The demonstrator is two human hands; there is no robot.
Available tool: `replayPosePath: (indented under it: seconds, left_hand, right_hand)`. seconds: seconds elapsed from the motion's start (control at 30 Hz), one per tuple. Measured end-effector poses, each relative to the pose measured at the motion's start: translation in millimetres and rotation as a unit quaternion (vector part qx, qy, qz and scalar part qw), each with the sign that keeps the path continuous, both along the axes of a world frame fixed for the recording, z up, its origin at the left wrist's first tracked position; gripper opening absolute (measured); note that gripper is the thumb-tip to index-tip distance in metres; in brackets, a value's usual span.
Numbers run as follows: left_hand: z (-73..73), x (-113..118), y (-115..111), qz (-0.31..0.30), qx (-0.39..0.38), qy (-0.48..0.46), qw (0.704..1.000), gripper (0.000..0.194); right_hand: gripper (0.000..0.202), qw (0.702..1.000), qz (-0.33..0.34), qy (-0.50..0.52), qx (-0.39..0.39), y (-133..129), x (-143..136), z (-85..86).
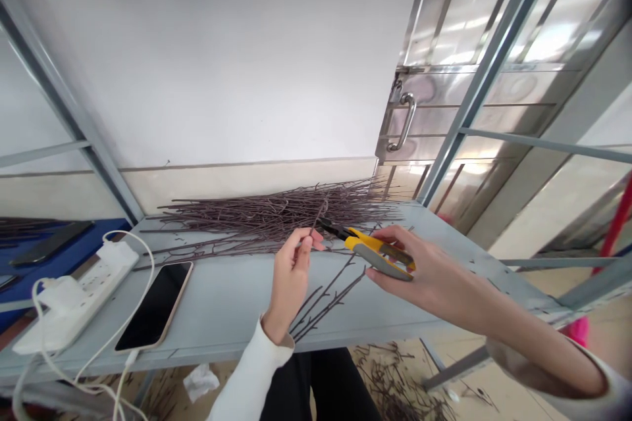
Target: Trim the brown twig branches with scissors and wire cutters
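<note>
Near the middle of the table, my left hand [293,270] pinches a thin brown twig [316,220] between thumb and fingers. My right hand [399,263] is wrapped round yellow and grey cutting pliers [372,247]. Their dark jaws meet the twig just above my left fingertips; whether the blades are closed on it I cannot tell. Behind both hands lies a long pile of brown twigs [237,216] along the wall. Several loose branched twigs [328,299] rest on the table between my wrists, partly hidden by my left arm.
A phone [155,308] on a charging cable lies on the left of the grey table [222,316], beside a white power strip [81,299]. Metal posts [486,79] rise at both sides. Cut twig bits [395,381] litter the floor, with a crumpled white tissue [201,381].
</note>
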State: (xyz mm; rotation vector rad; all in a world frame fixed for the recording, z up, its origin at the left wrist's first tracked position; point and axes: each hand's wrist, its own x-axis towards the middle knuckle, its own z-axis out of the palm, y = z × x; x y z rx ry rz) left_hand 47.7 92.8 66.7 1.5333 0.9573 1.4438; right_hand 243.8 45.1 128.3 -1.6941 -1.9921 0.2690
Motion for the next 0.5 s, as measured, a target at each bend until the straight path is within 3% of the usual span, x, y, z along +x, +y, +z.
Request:
replayPosePath:
  seconds: [0.2, 0.5]
  left_hand:
    - [2.1, 1.2, -4.5, -0.028, -0.006, 0.02, 0.999, 0.025]
    - [7.9, -0.9, -8.1, -0.049, -0.025, 0.02, 0.998, 0.028]
  right_hand:
    - [0.051, 1.0, 0.01, 0.004, 0.006, 1.3, -2.2, 8.3]
    - [0.027, 0.995, 0.066, -0.016, 0.077, 9.3, -0.4, 9.3]
